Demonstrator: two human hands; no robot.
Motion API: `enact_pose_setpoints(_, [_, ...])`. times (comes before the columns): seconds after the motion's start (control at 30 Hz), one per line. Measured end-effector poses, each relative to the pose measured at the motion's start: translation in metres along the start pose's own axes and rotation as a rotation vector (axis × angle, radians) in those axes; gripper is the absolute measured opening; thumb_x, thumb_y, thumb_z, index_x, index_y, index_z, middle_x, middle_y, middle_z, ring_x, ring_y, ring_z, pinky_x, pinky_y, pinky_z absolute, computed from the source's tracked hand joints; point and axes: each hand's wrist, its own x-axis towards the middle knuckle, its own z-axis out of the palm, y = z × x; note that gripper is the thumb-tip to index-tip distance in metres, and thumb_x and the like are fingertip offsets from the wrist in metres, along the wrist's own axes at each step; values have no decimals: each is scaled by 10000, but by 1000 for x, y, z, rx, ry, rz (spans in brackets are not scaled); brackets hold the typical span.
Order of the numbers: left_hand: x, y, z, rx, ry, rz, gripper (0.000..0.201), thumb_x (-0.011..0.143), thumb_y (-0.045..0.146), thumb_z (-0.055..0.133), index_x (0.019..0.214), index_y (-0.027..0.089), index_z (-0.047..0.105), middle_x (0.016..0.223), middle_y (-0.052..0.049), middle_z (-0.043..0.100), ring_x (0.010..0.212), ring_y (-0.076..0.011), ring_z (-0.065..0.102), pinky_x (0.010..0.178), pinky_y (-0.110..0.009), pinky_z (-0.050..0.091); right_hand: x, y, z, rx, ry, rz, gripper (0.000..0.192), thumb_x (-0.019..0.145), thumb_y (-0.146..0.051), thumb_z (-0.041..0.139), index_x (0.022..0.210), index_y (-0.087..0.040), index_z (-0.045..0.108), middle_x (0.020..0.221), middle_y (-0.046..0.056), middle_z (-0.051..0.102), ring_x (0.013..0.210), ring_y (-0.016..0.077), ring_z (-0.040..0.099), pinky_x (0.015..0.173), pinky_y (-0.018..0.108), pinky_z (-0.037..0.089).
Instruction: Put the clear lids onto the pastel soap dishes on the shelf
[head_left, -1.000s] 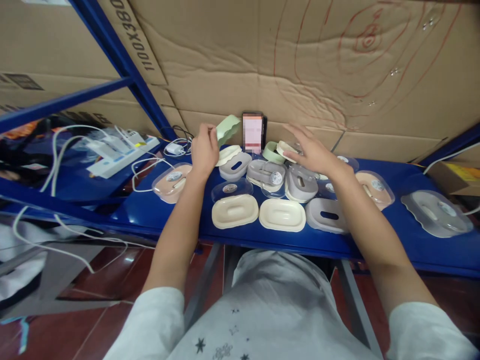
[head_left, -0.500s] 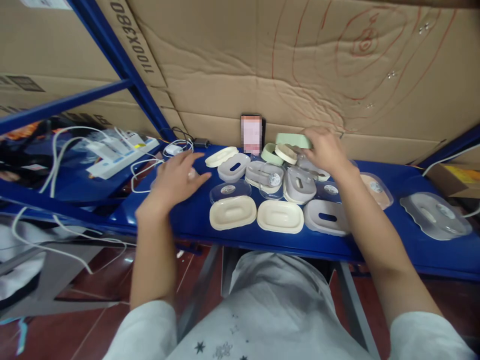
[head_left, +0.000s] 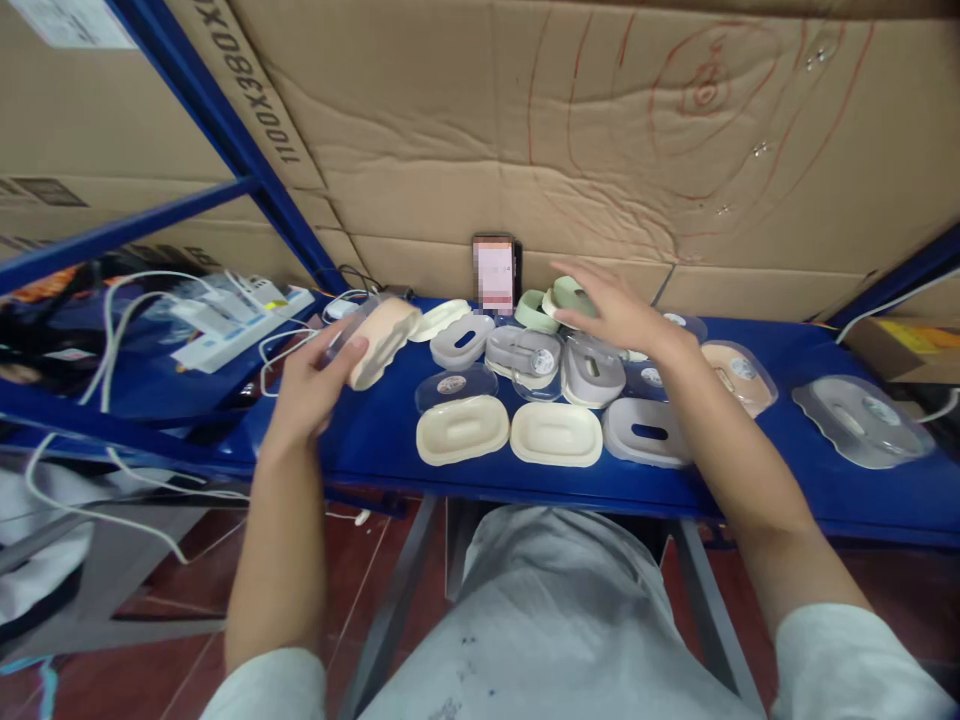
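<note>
Head view: left hand (head_left: 311, 385) wraps peach box (head_left: 384, 338), tilted at the desk's (head_left: 817, 490) left side — thumb across it, likely for steadiness. Right hand (head_left: 611, 308) spread beside green piece (head_left: 574, 296), toward the back — apparently gripping nothing.

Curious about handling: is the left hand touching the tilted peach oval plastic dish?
Touching: head view shows the left hand gripping the peach dish, thumb across it.
</note>
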Motion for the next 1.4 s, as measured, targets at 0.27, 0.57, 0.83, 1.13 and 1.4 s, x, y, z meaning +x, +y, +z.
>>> enact_pose_setpoints(0.27, [44, 108, 103, -610, -339, 129, 519, 955, 613, 757, 1307, 234, 790, 1402, -80, 757, 1365, -340, 669, 1161, -487, 544, 8, -62, 11, -185, 166, -226, 692, 1068, -385, 619, 1702, -332, 347, 1804, 47, 313, 1660, 318, 296, 1360, 582, 282])
enact_pose_setpoints(0.57, [66, 91, 147, -777, -285, -209, 556, 1024, 650, 643, 1337, 201, 743, 1264, -95, 802, 1125, -297, 783, 870, -372, 639, 2, -24, 7, -257, 215, -98, 240, 1074, -270, 539, 1283, -252, 655, 1387, 111, 721, 1358, 329, 620, 1163, 570, 489])
enact_pose_setpoints(0.83, [66, 81, 146, -696, -153, -114, 557, 973, 686, 680, 1232, 199, 762, 1178, -71, 810, 1117, -290, 776, 842, -353, 639, -13, 28, -42, -290, 253, 271, 238, 1021, -443, 593, 1167, -280, 687, 1099, 129, 775, 1045, 383, 711, 867, 593, 586])
enact_pose_setpoints(1.13, [57, 79, 152, -653, -192, -31, 597, 911, 704, 742, 1250, 215, 790, 1303, -81, 789, 1337, -329, 687, 1106, -439, 578, -15, 68, -11, -182, 22, 278, 383, 999, -412, 634, 1311, -208, 720, 1195, 129, 798, 1094, 354, 743, 1007, 589, 599])
enact_pose_setpoints(1.4, [53, 87, 151, -763, -273, -50, 573, 908, 648, 781, 1281, 213, 789, 1372, -73, 776, 1369, -335, 674, 1123, -437, 564, 4, -23, 2, -126, 24, -159, 748, 981, -377, 725, 1665, -324, 425, 1774, 72, 378, 1629, 367, 354, 1313, 639, 310])
